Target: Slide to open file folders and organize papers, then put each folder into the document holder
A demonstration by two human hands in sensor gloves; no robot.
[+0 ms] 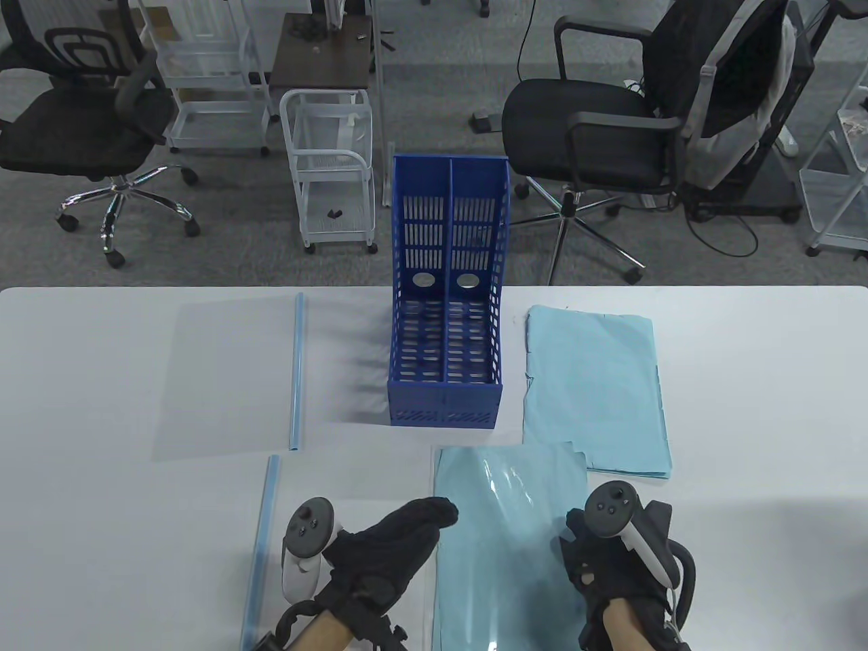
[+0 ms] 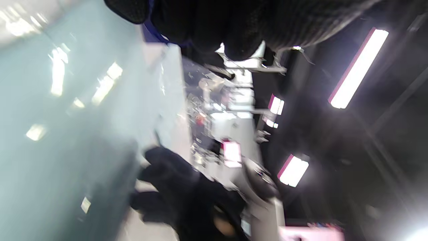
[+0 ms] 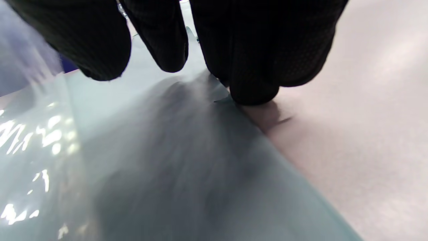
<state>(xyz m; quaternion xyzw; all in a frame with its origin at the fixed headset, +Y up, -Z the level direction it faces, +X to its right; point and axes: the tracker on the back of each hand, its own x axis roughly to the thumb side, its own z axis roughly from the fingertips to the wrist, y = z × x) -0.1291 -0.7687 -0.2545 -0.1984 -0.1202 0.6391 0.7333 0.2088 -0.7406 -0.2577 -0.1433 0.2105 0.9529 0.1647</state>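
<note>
- Worktop [image 1: 102, 380]: white; carries everything below.
- Document holder [image 1: 446, 298]: blue, two empty bays, centre rear.
- Paper stack [image 1: 597, 386]: blue, right of holder.
- Open folder [image 1: 505, 536]: clear cover over blue sheets, near edge; the step in hand appears to be squaring papers.
- Second folder [image 1: 227, 380]: rear left, untouched.
- Loose slide bar [image 1: 261, 542]: must next be slid on.
- Left hand [image 1: 386, 549]: grip apart, fingers straight at the folder's left edge.
- Right hand [image 1: 614, 563]: curled fingertips [image 3: 254, 87] at the right edge; grip state uncertain.
</note>
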